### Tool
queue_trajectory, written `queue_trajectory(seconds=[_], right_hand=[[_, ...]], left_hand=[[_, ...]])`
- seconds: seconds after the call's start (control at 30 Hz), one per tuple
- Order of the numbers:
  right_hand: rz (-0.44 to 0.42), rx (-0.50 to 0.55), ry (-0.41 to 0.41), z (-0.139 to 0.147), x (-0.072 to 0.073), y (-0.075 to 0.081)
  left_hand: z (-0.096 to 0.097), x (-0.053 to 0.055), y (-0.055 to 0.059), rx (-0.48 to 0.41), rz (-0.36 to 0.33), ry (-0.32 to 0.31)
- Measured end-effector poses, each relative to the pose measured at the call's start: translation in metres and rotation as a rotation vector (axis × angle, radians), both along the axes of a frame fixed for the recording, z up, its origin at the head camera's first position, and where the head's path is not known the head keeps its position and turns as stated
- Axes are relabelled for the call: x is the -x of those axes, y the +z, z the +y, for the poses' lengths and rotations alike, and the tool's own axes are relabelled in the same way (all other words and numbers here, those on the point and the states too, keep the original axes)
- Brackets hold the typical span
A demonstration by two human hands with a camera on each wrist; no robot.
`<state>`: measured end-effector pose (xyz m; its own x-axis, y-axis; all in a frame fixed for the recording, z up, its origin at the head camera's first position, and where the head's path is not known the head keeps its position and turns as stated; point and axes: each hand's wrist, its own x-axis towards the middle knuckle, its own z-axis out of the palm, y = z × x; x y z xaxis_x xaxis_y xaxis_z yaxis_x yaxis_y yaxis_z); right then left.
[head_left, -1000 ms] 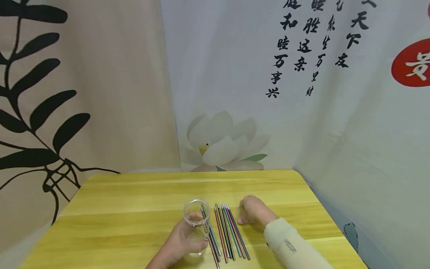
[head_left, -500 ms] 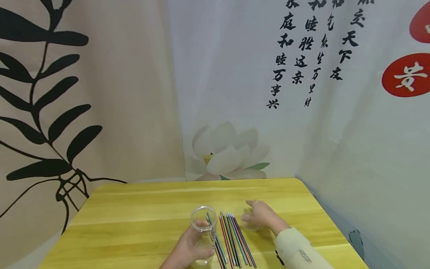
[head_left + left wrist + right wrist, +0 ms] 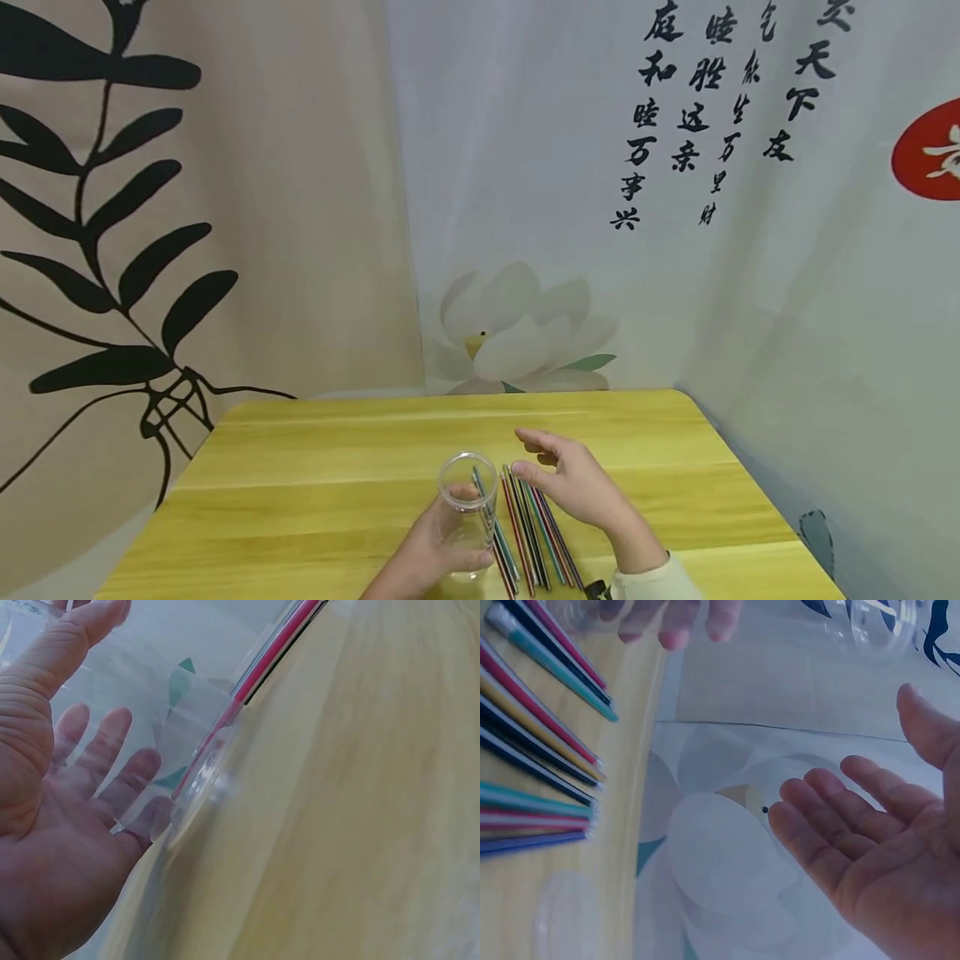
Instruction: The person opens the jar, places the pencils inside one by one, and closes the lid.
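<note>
My left hand (image 3: 431, 546) grips a tall clear jar (image 3: 468, 505) around its side, thumb toward me and fingers around the far wall. It stands upright with an open top. In the left wrist view its base (image 3: 202, 780) is at the tabletop. My right hand (image 3: 573, 483) hovers over the far ends of the pencils, fingers extended and palm turned toward the jar, holding nothing. Several slim coloured pencils (image 3: 536, 533) lie side by side right of the jar, some partly behind it. A clear round lid (image 3: 566, 915) lies beside them in the right wrist view.
The yellow wooden table (image 3: 337, 467) has its far edge close to a printed curtain (image 3: 517, 208). That curtain shows dark leaves, a lotus and written characters.
My right hand has let go of the clear lid right of the pencils, risen and moved left toward the jar, its fingers opening. My left hand keeps holding the jar.
</note>
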<state>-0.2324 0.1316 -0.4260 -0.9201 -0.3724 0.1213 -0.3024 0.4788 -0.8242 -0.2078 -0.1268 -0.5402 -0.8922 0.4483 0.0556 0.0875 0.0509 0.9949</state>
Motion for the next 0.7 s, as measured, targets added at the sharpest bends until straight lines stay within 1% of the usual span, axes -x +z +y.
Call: queue_trajectory(seconds=[0.13,0.33,0.43,0.6,0.7], right_hand=[[-0.032,0.031,0.018,-0.003,0.001,-0.009],[-0.06,0.044,0.027,-0.001,0.005,-0.022],[-0.075,0.055,0.025,0.002,0.008,-0.027],[-0.101,0.058,0.02,0.006,0.011,-0.037],[-0.093,0.047,-0.014,0.009,0.015,-0.043]], left_hand=[[0.003,0.001,0.003,-0.013,-0.019,0.034],[0.003,0.002,0.006,0.009,-0.021,0.052],[0.002,0.003,0.008,0.009,-0.022,0.056],[0.004,0.003,0.007,0.003,-0.039,0.046],[0.006,0.002,0.006,0.007,-0.042,0.046]])
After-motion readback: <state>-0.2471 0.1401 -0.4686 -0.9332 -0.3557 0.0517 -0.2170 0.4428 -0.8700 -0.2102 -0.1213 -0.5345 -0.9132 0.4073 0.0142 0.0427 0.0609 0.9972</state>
